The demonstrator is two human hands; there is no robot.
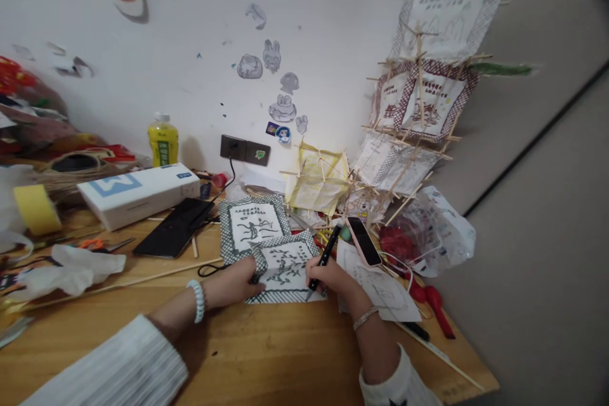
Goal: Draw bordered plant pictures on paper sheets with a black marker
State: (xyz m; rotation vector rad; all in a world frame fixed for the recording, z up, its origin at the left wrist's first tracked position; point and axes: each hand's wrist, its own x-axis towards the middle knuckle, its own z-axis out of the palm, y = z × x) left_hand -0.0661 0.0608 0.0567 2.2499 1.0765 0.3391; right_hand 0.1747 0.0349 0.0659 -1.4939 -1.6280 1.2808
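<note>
My right hand (328,274) is closed around a black pen (326,260), its tip down at the lower right of a drawn sheet of paper (288,261). That sheet bears dark green leafy branches inside a hatched border. My left hand (238,280) grips the sheet's left edge, where the paper curls up around the fingers; some of these fingers are hidden. Behind it lies a second drawn sheet (254,225) with a crosshatched border, partly covered by the first.
Wooden stick frames with paper panels (423,98) lean at the right, beside a yellow paper frame (318,181). A phone (364,241), a black tablet-like slab (169,228), a white box (140,193), a yellow bottle (162,141) and yellow tape (38,209) crowd the wooden table (257,355).
</note>
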